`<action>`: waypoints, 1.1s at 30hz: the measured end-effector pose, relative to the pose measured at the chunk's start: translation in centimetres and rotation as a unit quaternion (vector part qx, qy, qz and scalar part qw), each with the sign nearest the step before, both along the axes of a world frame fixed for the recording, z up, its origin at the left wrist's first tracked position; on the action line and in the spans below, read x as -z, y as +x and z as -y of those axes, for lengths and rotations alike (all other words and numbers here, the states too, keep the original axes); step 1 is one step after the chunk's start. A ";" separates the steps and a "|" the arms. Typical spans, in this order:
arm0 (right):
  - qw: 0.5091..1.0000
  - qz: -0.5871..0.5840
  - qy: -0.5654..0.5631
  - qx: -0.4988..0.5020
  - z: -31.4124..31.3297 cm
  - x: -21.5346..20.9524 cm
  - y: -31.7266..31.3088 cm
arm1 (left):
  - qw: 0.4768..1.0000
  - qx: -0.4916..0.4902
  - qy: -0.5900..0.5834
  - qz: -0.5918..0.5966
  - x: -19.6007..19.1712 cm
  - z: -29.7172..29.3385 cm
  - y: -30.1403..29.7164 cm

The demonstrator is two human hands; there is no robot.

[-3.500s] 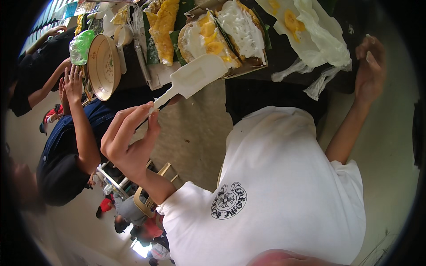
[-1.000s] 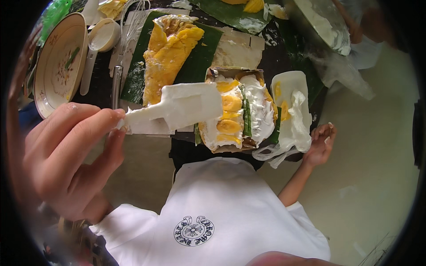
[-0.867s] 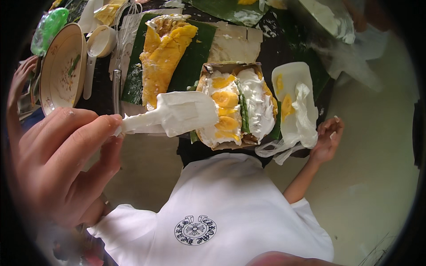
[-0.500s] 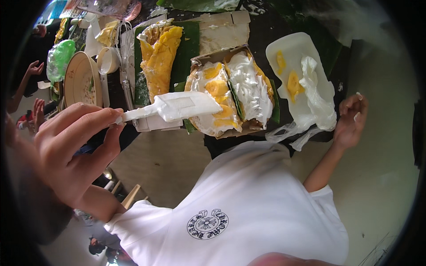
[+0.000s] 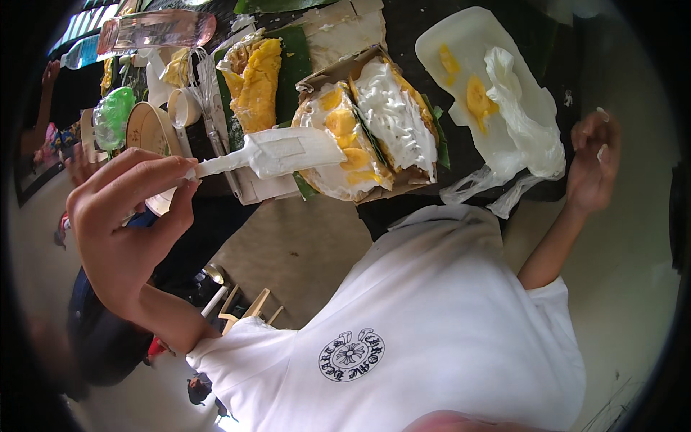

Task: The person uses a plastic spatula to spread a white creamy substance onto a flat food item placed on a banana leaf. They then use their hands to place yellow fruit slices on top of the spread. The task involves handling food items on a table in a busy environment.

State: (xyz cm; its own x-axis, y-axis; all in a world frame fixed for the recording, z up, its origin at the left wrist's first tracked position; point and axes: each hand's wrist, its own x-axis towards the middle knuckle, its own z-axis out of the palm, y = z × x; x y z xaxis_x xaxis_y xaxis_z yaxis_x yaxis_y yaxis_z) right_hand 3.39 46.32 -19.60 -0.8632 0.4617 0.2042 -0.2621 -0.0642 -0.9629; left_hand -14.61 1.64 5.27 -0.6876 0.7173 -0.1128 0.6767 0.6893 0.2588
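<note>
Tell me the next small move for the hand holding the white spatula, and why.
Probably lower the white spatula in the left hand onto the cream-topped cake half and spread. Its blade hovers at that half's edge, where yellow fruit pieces sit uncovered, while the other half is thickly creamed.

The spatula (image 5: 277,153) pinched in my left hand (image 5: 129,230) looks like smooth white plastic, matt with a wet cream smear. The cake (image 5: 371,133) under it sits in brown cardboard, its cream rough and ridged, the yellow fruit slices glossy. Far right, the white tray (image 5: 461,50) is smooth plastic, a crinkled thin plastic bag (image 5: 529,133) glossy on it. My shirt (image 5: 446,317) is soft matt cloth.
</note>
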 end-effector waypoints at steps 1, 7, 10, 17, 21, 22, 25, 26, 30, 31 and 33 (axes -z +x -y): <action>1.000 0.001 0.000 0.001 0.1 -0.1 0.0 | 1.000 -0.009 -0.011 0.008 -0.3 -0.3 -0.2; 1.000 0.003 0.001 0.003 0.3 -0.2 -0.1 | 0.999 -0.035 -0.024 0.016 -0.8 -1.2 -1.0; 1.000 -0.001 0.004 0.002 0.2 -0.1 -0.1 | 0.998 -0.038 -0.032 0.028 -0.9 -1.5 -1.1; 1.000 0.003 0.001 -0.006 -0.1 0.0 0.1 | 0.998 -0.040 -0.030 0.035 -0.6 -1.7 -1.0; 1.000 -0.005 -0.002 -0.006 -0.1 0.0 0.0 | 0.998 -0.029 -0.045 0.029 -1.0 -1.8 -0.9; 1.000 -0.006 -0.003 -0.007 -0.1 0.0 0.0 | 0.998 -0.023 -0.045 0.023 -1.1 -1.8 -0.9; 1.000 -0.006 -0.001 -0.010 -0.2 0.2 0.0 | 0.998 -0.013 -0.063 0.010 -1.5 -2.0 -1.0; 1.000 -0.006 0.001 -0.010 -0.1 0.2 0.1 | 0.997 -0.012 -0.071 0.006 -1.6 -2.1 -1.1; 1.000 -0.006 0.000 -0.012 -0.1 0.1 0.0 | 0.998 0.014 -0.066 -0.018 -1.4 -2.3 -1.1; 1.000 -0.007 0.001 -0.015 -0.1 0.1 0.0 | 0.998 -0.005 -0.062 -0.012 -1.2 -2.2 -0.9; 1.000 -0.008 0.002 -0.017 -0.1 0.1 0.1 | 0.998 -0.023 -0.056 0.004 -1.1 -2.1 -0.8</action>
